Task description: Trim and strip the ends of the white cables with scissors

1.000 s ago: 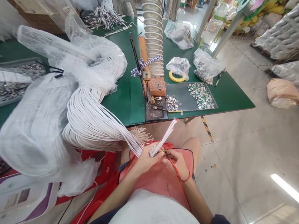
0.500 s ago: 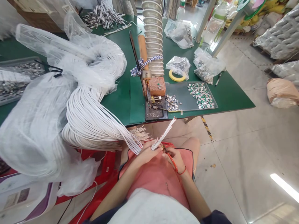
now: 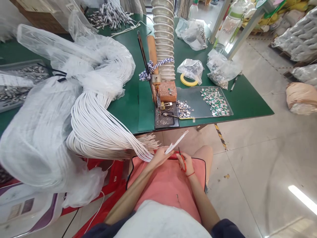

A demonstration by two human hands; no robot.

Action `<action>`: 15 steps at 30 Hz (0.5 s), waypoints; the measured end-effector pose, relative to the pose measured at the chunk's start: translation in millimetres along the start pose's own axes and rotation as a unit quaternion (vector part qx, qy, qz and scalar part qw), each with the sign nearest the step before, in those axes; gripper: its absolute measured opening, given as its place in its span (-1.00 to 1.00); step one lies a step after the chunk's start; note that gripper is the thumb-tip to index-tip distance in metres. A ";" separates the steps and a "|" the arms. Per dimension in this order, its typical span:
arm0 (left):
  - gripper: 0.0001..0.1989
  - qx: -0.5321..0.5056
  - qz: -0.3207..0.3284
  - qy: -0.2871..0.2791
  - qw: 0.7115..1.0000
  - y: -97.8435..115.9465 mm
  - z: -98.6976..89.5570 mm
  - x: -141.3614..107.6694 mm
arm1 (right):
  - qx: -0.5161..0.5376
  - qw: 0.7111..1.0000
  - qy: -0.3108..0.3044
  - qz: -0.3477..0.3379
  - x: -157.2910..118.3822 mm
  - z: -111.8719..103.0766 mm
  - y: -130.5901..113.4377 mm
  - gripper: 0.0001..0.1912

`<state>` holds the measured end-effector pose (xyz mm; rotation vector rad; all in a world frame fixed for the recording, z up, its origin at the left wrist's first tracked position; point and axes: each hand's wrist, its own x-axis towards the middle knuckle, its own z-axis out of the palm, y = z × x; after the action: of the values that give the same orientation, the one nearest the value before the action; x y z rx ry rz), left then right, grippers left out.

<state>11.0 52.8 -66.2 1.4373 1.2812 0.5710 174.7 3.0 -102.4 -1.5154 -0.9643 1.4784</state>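
Observation:
My left hand [image 3: 160, 157] is closed around a bunch of thin white wires [image 3: 177, 141], whose ends stick up past my fingers toward the table. These wires run left into a thick bundle of white wires [image 3: 99, 127], partly wrapped in clear plastic. In my right hand [image 3: 187, 163] are red-handled scissors [image 3: 183, 162], their dark blades pointing up, a little apart from the wires. Both hands are above the pink apron [image 3: 165, 185] on my lap.
On the green table [image 3: 250, 102] are a soldering iron with a wooden handle [image 3: 152, 49], a brick [image 3: 168, 91], a tray [image 3: 195, 96] of small parts, yellow tape [image 3: 189, 83] and plastic bags. A ribbed hose [image 3: 163, 36] stands behind the brick.
My right hand with the scissors has moved slightly right and down, away from the wires. My left hand has shifted a little to the right, and the wire ends sit lower.

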 end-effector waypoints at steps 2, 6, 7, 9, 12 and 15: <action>-0.74 0.020 -0.016 0.022 0.999 -10.4 -0.4 8.7 | 0.008 0.999 0.021 0.023 8.1 -0.5 12.0 -0.46; -0.73 0.054 -0.060 0.066 0.994 -27.1 -4.6 26.4 | 0.021 0.997 0.036 0.060 21.0 -1.9 28.4 -0.44; -0.71 0.058 -0.070 0.071 0.993 -29.7 -5.6 29.9 | 0.024 0.997 0.035 0.065 22.8 -2.1 31.0 -0.44; -0.69 0.061 -0.083 0.071 0.992 -33.4 -6.7 34.7 | 0.031 0.996 0.032 0.072 24.8 -1.9 35.1 -0.45; -0.70 0.060 -0.085 0.056 0.993 -35.8 -6.0 36.3 | 0.041 0.996 0.034 0.071 25.5 -0.7 39.4 -0.47; -0.68 0.059 -0.072 0.037 0.995 -34.6 -3.7 32.9 | 0.057 0.995 0.061 0.061 26.7 -0.9 40.8 -0.48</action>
<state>4.2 78.7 -105.9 1.4166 1.4859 0.4626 176.1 11.4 -150.5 -1.5853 -0.7152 1.4820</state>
